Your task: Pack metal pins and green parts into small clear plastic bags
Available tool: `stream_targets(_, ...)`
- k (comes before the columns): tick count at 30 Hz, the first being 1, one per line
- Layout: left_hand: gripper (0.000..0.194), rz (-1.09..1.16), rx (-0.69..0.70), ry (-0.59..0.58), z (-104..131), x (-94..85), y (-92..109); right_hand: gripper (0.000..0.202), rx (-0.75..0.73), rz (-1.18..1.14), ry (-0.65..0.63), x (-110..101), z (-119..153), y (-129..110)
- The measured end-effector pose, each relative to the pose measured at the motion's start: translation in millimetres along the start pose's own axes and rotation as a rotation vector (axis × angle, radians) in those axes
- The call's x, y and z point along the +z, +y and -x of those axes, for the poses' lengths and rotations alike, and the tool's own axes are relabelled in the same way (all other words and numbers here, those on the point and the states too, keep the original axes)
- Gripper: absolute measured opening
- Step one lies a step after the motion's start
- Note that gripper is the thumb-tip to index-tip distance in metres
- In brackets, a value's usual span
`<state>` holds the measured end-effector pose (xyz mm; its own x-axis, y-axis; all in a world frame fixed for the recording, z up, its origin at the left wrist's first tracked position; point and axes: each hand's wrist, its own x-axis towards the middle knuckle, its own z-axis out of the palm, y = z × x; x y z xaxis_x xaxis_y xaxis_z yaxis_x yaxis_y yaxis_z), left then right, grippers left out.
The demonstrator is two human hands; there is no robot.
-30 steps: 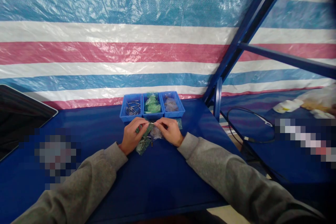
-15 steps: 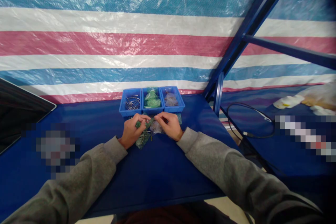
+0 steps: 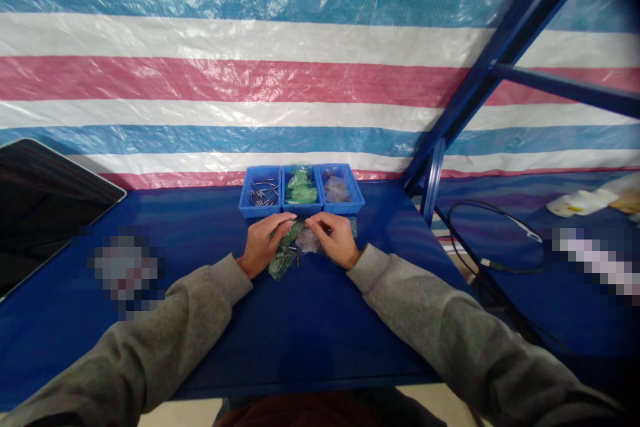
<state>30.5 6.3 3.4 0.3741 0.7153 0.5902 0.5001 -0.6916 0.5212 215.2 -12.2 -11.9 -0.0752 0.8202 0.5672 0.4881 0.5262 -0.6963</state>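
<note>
My left hand (image 3: 263,243) and my right hand (image 3: 337,238) face each other just in front of three blue bins, thumbs and fingers pinched close together. What they pinch, if anything, is too small to make out. Below and between them lie a green plastic bag (image 3: 283,263) with thin metal pieces and a clear plastic bag (image 3: 307,241). A thin metal rod (image 3: 298,259) rests beside the bags. The left bin (image 3: 260,209) holds loose metal rods (image 3: 264,193), the middle one green plastic bags (image 3: 301,188), the right one clear bags (image 3: 337,190).
A dark screen-like panel (image 3: 45,200) leans at the left. A blurred-out item (image 3: 125,270) lies on the blue table (image 3: 310,340). Blue metal framing (image 3: 463,97) rises at the right, with a black cable (image 3: 453,227) behind it. A striped sheet (image 3: 225,80) hangs at the back.
The whole view has shifted, so the table and bins sit slightly farther right. Both hands stay close together over the bags, still pinched.
</note>
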Motion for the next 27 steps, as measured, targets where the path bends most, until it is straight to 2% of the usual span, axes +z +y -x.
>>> stream_targets(6,0.013,0.011,0.023,0.053,-0.4,-0.7,-3.1,0.028,0.003,0.015,0.002,0.5,-0.6,0.5)
stream_targets(17,0.011,0.100,-0.004,0.057,-0.1,-1.8,-2.0,0.031,-0.002,0.016,-0.013,0.1,-1.2,-0.2)
stream_targets(22,0.013,0.105,0.043,0.077,-1.2,-3.0,-2.8,0.031,-0.007,0.012,-0.012,1.2,-2.0,0.6)
stream_targets(27,0.019,0.107,0.047,0.042,-2.1,-2.2,-4.2,0.030,-0.002,-0.002,-0.010,1.3,-2.3,0.3)
